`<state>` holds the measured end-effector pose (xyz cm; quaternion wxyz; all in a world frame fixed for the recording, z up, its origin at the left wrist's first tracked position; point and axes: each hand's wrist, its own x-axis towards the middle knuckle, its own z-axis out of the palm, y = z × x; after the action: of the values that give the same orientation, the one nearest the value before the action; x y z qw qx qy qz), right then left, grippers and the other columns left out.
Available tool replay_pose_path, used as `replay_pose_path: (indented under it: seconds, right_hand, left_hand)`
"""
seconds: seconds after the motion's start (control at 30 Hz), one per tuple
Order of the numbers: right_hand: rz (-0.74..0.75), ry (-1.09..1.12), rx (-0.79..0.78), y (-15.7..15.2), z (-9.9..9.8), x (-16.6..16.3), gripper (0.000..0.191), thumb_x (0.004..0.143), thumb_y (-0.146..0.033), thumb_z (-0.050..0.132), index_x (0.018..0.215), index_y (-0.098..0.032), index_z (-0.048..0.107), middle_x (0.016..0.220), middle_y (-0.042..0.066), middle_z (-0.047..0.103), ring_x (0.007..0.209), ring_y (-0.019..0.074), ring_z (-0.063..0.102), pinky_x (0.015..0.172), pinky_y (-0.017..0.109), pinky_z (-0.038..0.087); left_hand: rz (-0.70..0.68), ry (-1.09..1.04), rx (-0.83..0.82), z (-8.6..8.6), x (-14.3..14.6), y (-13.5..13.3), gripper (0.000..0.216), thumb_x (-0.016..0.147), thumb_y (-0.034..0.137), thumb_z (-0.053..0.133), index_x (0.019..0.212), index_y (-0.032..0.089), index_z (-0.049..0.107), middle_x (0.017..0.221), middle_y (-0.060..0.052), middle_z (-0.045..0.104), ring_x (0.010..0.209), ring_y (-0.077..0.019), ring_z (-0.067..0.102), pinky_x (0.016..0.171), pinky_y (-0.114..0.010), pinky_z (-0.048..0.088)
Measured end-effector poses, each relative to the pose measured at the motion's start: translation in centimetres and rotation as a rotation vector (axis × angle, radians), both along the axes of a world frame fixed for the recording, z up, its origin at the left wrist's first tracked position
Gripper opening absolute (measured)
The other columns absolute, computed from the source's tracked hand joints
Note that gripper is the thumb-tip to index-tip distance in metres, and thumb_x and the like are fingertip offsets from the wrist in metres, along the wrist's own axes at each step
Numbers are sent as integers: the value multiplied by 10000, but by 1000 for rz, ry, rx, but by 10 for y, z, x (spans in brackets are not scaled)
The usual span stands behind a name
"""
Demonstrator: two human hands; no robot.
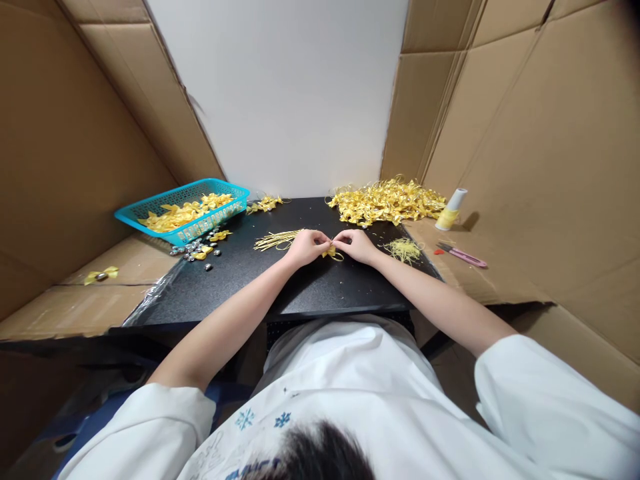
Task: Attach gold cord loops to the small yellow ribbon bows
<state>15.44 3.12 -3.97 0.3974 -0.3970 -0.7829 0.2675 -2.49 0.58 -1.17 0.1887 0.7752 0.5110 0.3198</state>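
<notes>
My left hand (307, 245) and my right hand (357, 245) meet over the middle of a black table (240, 287). Both are closed in a pinch on a small yellow ribbon bow (332, 252) held between them, just above the tabletop. A bundle of thin gold wire ties (274, 240) lies just left of my left hand. To the right of my right hand lies a small tangle of yellow thread scraps (404, 249).
A heap of yellow ribbon pieces (387, 200) lies at the back right. A turquoise basket (187, 210) holding finished bows stands back left, small silver bells (193, 250) beside it. A thread spool (451, 209) and pink snips (463, 255) rest on cardboard at right. Cardboard walls enclose the table.
</notes>
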Motion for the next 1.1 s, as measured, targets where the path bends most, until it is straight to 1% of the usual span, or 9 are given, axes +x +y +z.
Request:
replay_pose_path:
  seconds: [0.13,0.33,0.5,0.7,0.9,1.0,1.1]
  right_hand:
    - [-33,4,8,-2,2,0,115,761,-204,637,742,-126,719,697,33,686,616,105,545,607,223,415]
    - [-53,-11,13,-4,5,-1,101,746,-173,619,702,-124,695,655,14,658,592,91,513,590,212,388]
    - [-42,1,26,-5,6,-2,94,729,-158,600,676,-128,672,624,-3,624,572,83,486,574,206,371]
    - [-22,-33,45,-4,4,-2,93,718,-154,594,662,-130,663,619,-4,612,582,86,485,584,208,368]
    - [11,-62,46,-4,3,-1,86,711,-151,598,655,-132,659,613,-7,616,575,83,479,583,207,361]
    - [2,-55,50,-4,3,-1,87,714,-154,596,661,-132,662,618,-7,616,586,86,484,590,207,364]
    - [-10,-39,59,-4,3,-1,87,715,-152,596,656,-132,656,627,-6,614,595,86,487,597,207,367]
  left_hand:
    - [-7,-56,-78,-4,-1,4,231,725,303,623,803,131,755,709,-48,726,642,-143,626,578,-211,418]
    - [-29,-183,-183,-9,-3,10,251,704,333,637,778,117,744,729,-71,735,636,-145,643,621,-234,463]
    - [-33,-211,-196,-10,-4,11,247,696,338,646,763,119,740,720,-71,732,637,-148,645,648,-251,484]
    - [14,-274,-257,-10,-3,12,229,631,226,666,823,128,742,766,-69,744,689,-165,669,702,-270,503]
    - [16,-269,-238,-14,-5,15,174,629,246,643,731,139,734,785,-65,745,722,-163,665,739,-270,496]
    - [-9,-242,-226,-13,-4,14,173,658,285,626,684,140,717,746,-60,734,691,-151,651,705,-255,480]
    - [-7,-179,-207,-8,-3,8,181,678,298,612,666,139,698,661,-41,700,599,-129,608,605,-228,440]
